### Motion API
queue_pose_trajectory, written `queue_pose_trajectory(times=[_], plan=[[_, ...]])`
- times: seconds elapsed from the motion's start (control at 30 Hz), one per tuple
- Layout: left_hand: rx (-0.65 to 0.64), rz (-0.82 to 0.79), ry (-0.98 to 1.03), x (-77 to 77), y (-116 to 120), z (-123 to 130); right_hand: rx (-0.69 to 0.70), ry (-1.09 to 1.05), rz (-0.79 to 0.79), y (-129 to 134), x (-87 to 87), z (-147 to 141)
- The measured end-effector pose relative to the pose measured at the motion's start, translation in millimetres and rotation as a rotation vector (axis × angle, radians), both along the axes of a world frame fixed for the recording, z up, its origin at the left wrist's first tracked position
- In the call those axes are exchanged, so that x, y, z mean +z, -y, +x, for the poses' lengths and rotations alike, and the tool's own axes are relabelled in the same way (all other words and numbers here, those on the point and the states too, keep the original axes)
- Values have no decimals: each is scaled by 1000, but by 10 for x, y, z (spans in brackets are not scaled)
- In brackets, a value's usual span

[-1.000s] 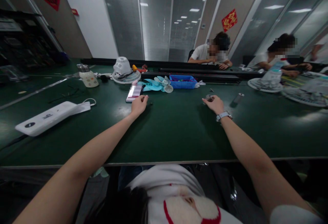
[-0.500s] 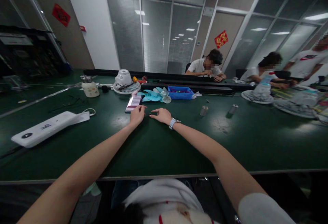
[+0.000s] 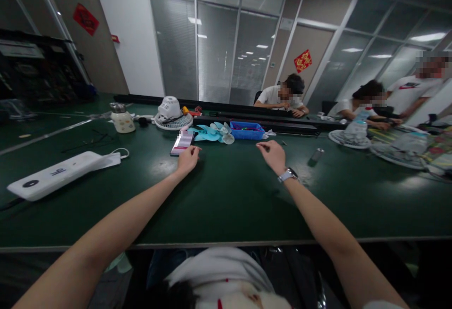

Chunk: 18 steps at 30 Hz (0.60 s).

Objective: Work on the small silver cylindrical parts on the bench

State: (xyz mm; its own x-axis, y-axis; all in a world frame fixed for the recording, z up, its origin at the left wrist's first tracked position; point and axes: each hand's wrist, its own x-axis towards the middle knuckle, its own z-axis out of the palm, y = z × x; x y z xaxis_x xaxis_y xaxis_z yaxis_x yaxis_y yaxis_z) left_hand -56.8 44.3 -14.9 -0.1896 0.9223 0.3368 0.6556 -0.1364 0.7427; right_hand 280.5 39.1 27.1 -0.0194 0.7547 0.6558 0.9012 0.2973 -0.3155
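Note:
My left hand rests over the green tabletop with curled fingers and the thumb drawn in, close beside a phone with a lit screen. Whether it pinches anything small I cannot make out. My right hand, with a watch on its wrist, is held farther right, its fingertips pressed together; what is between them is too small to see. A small metal cylinder stands to its right. The second cylinder, seen earlier, is hidden by the right hand. Light-blue fan blades lie beyond the phone.
A blue basket with small parts stands beyond my hands. To the left are a white fan, a patterned bottle and a white power strip. Several people sit or stand across the table; another fan part lies right.
My right hand has moved away to the right from beside the left hand, and now covers where a metal cylinder stood. The left hand has stayed nearly in place.

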Motion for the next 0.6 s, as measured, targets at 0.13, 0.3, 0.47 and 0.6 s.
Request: queue_pose_trajectory(times=[0.13, 0.3, 0.47, 0.6], plan=[[-7, 15, -6, -9, -6, -9, -302, -58, -12, -108, 31, 662], [-14, 16, -28, -16, -8, 2, -323, -123, -163, -202, -98, 843], [-27, 27, -33, -36, -19, 16, -342, -128, -157, -229, -106, 863], [-36, 23, -30, -31, -16, 17, -352, -121, -185, -200, -63, 867]])
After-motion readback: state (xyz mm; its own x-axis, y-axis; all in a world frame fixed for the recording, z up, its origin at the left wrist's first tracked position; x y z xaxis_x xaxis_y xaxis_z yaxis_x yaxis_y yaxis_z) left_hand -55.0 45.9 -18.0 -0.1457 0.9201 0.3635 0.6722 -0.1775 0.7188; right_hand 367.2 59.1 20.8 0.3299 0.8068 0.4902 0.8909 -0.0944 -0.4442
